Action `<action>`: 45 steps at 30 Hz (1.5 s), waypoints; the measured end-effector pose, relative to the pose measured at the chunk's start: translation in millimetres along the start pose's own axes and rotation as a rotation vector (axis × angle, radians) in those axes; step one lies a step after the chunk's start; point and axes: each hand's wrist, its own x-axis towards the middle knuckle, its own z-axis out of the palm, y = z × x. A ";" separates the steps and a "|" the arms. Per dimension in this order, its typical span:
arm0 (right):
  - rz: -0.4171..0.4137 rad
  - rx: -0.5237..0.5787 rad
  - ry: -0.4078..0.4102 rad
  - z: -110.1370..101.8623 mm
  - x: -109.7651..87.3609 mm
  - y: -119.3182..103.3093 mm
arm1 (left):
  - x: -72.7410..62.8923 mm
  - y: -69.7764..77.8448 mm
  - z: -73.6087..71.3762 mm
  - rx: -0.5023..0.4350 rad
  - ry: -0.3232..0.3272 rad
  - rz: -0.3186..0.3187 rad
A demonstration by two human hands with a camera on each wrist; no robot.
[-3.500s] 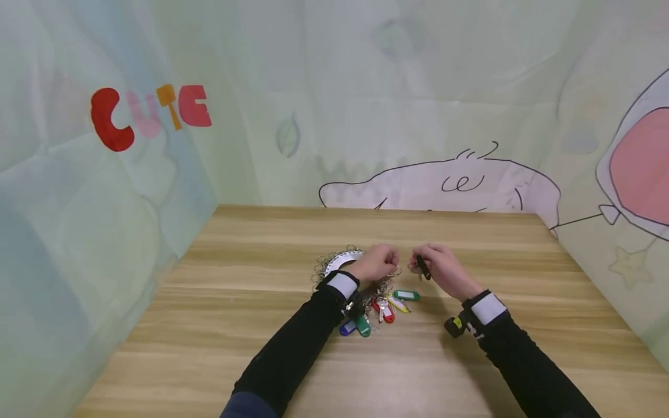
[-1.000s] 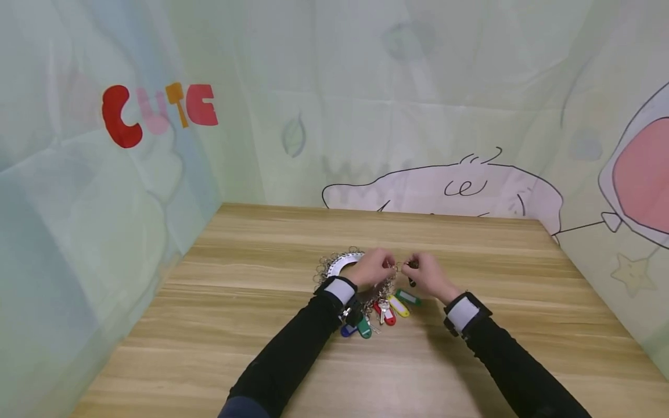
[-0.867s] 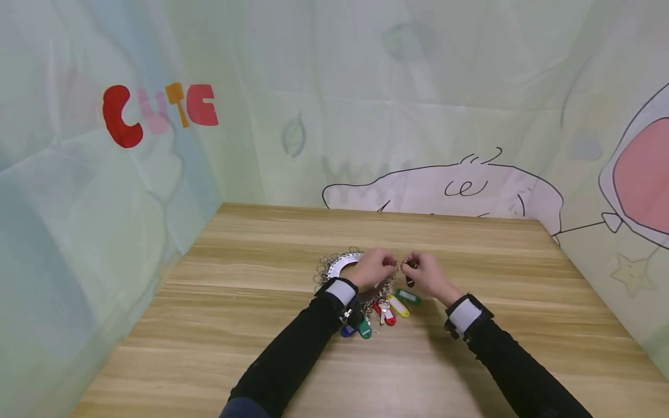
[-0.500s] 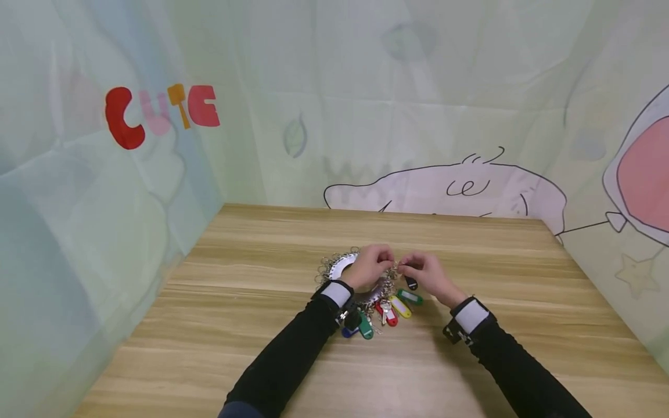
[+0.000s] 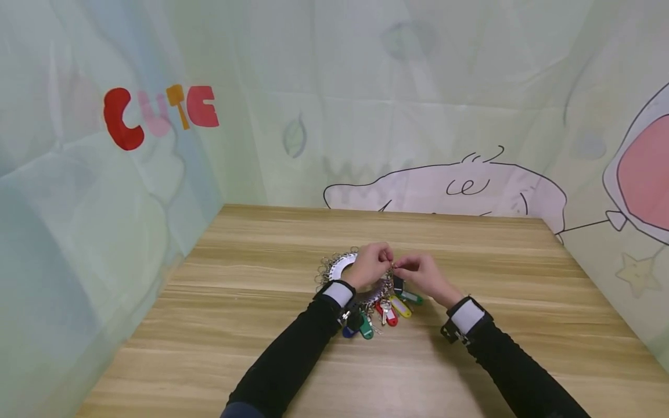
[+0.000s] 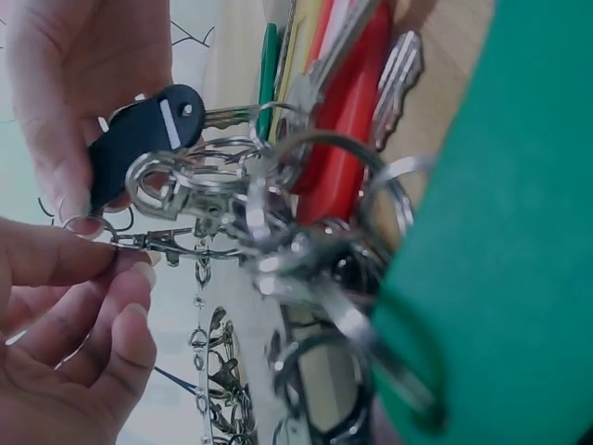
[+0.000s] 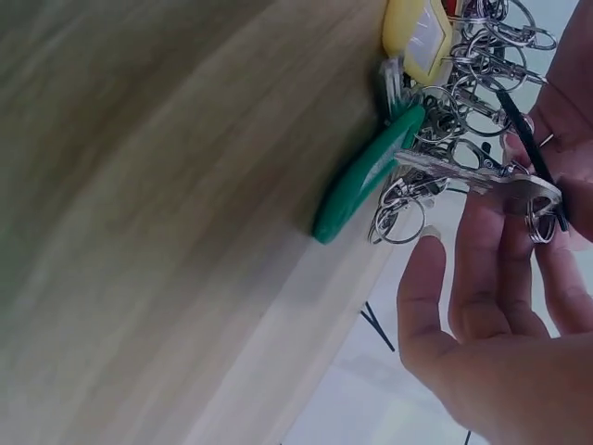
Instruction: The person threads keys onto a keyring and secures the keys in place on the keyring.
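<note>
In the head view a white key-holder ring (image 5: pixel 334 269), fringed with metal clasps and split rings, lies mid-table. My left hand (image 5: pixel 368 266) reaches over it, pinching a small metal clasp (image 6: pixel 167 243) at its right edge. Close beside it, my right hand (image 5: pixel 430 277) pinches a thin split ring (image 6: pixel 102 222) between thumb and fingers, almost touching the clasp. A black key tag (image 6: pixel 148 144) with a key (image 7: pixel 482 183) hangs at the right hand. Whether ring and clasp are joined is unclear.
Green (image 5: pixel 411 297), yellow (image 5: pixel 400 307), red (image 5: pixel 391 317) and blue key tags (image 5: pixel 349 332) with keys fan out along the near side of the holder. Another green tag (image 5: pixel 366 328) lies there. A printed cloth backdrop (image 5: pixel 272 87) surrounds the wooden table (image 5: pixel 235 354).
My right hand has moved left until its fingertips meet those of my left hand. The black tag, earlier gripped in the right hand, now hangs below it, closer to the holder.
</note>
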 end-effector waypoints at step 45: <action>0.064 0.056 -0.049 -2.5 -0.7 3.1 | 0.8 1.2 -0.8 -0.024 -0.029 0.074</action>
